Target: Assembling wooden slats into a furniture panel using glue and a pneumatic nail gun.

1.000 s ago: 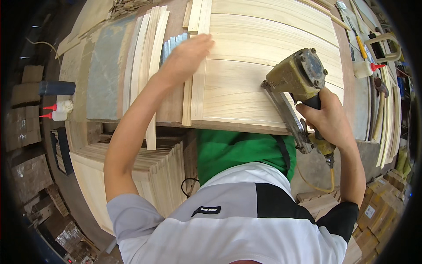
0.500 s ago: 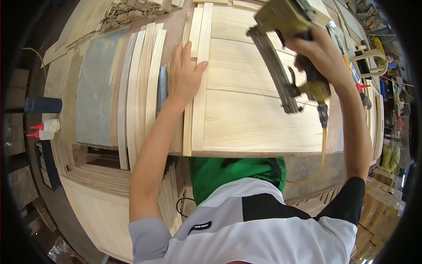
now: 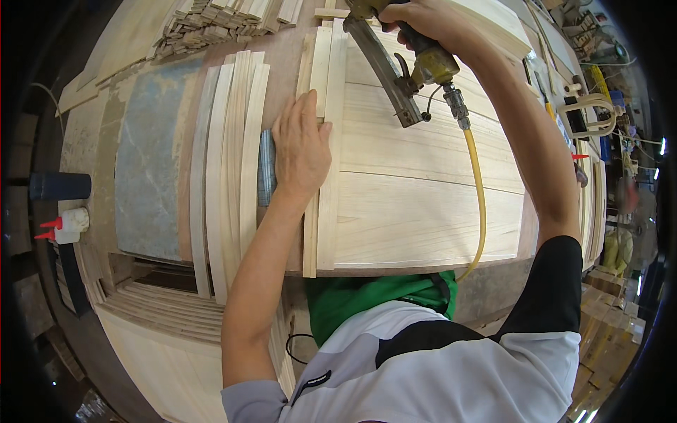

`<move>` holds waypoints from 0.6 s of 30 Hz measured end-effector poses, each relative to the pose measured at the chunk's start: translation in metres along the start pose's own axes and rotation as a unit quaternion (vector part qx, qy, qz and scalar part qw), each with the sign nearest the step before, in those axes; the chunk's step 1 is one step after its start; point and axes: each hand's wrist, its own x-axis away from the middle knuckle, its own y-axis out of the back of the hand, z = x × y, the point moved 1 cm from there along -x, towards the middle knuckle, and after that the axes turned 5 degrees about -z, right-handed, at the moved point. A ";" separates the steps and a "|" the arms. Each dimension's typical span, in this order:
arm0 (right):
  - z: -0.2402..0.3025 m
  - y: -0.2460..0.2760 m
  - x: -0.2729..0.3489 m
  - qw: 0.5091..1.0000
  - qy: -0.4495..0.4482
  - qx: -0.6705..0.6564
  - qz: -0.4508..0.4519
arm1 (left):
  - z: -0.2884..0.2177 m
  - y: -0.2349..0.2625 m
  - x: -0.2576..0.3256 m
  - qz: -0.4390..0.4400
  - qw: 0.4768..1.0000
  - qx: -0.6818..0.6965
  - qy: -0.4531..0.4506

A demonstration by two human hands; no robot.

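My left hand (image 3: 302,144) lies flat, palm down, on a narrow wood strip (image 3: 326,162) that runs along the left edge of a pale wooden panel (image 3: 423,183) on the workbench. My right hand (image 3: 430,21) grips a yellow pneumatic nail gun (image 3: 395,60) held over the far end of that strip, its long magazine angled toward me. A yellow air hose (image 3: 479,190) hangs from the gun across the panel. A grey strip of nails (image 3: 266,168) lies just left of my left hand.
Several loose thin wood slats (image 3: 226,162) lie left of the panel beside a blue-grey patch of bench (image 3: 151,155). Small wood offcuts (image 3: 211,25) are piled at the far left. Glue bottles with red tips (image 3: 60,227) stand at the left edge. Stacked boards (image 3: 162,317) sit below the bench.
My right hand has carried the nail gun from the panel's right side up to the far end of the strip. My left hand has stayed pressed on the strip.
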 end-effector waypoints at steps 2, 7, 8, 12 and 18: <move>0.001 -0.006 -0.002 1.000 -0.004 0.002 -0.003 | 0.001 -0.001 0.002 -0.006 1.000 0.002 -0.005; 0.000 -0.012 -0.005 1.000 0.004 0.020 -0.007 | 0.002 -0.002 0.000 -0.020 0.999 0.027 -0.022; 0.000 -0.013 -0.004 1.000 0.003 0.020 -0.005 | 0.002 -0.002 0.000 -0.019 0.999 0.021 -0.020; 0.008 -0.014 0.021 0.997 -0.030 0.059 0.028 | 0.007 -0.004 0.002 -0.024 0.999 0.006 -0.025; 0.014 -0.017 0.051 0.998 -0.026 0.047 0.040 | 0.007 -0.006 0.001 -0.037 0.998 0.022 -0.039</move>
